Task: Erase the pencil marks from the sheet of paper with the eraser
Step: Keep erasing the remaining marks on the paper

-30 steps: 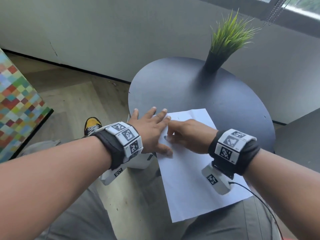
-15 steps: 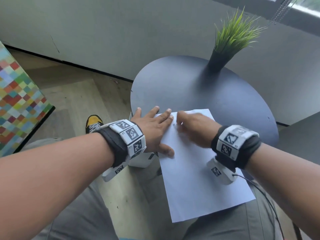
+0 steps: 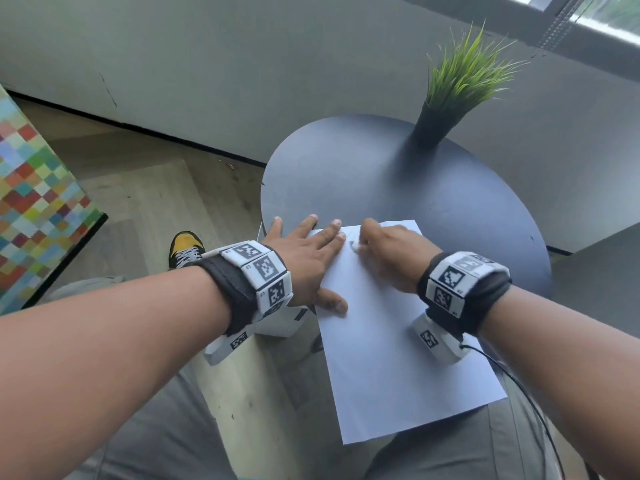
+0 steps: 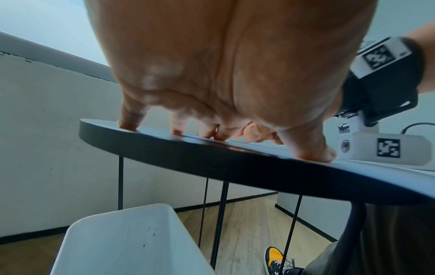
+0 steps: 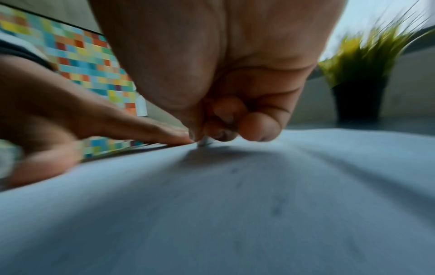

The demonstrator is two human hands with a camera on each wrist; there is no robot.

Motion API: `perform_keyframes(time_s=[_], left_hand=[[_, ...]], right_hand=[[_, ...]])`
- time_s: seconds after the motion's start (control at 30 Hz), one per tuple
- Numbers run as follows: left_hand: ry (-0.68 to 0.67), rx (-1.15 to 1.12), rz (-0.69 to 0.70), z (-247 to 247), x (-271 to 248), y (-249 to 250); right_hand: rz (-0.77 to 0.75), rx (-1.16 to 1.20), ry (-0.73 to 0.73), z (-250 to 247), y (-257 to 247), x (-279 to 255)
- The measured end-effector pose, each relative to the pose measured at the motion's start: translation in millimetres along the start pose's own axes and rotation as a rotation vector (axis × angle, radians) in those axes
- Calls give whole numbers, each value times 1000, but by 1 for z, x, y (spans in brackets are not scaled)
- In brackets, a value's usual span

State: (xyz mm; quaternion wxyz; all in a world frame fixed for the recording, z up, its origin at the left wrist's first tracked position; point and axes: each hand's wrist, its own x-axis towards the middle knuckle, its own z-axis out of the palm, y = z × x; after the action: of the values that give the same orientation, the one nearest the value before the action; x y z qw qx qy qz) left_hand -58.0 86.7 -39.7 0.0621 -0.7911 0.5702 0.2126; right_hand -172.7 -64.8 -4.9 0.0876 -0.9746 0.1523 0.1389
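Observation:
A white sheet of paper (image 3: 398,358) lies on the near part of a round dark table (image 3: 381,174) and hangs over its front edge. My left hand (image 3: 304,258) lies flat with spread fingers (image 4: 128,122) on the sheet's left edge and the tabletop (image 4: 212,160). My right hand (image 3: 388,251) pinches a small white eraser (image 3: 355,247) and presses it on the paper near the top left corner. In the right wrist view the eraser tip (image 5: 204,142) touches the sheet (image 5: 235,204) under curled fingers. Pencil marks are too faint to make out.
A black pot with green grass plant (image 3: 450,98) stands at the table's far side. A white bin (image 4: 122,241) sits on the floor under the table's left edge. A colourful checkered panel (image 3: 31,188) is at left. My yellow shoe (image 3: 185,247) rests on the wooden floor.
My right hand with the eraser has slid back and forth near the sheet's top left corner. The left hand has stayed pressed on the paper's edge.

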Motion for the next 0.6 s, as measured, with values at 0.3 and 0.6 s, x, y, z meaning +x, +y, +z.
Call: perform_keyframes(time_s=[0.3,0.6], left_hand=[[9,6,-1,2,1,0],[13,6,9,3,1,0]], right_hand=[[260,69,50,-8,4,18],[280,45,52,-9,0,22]])
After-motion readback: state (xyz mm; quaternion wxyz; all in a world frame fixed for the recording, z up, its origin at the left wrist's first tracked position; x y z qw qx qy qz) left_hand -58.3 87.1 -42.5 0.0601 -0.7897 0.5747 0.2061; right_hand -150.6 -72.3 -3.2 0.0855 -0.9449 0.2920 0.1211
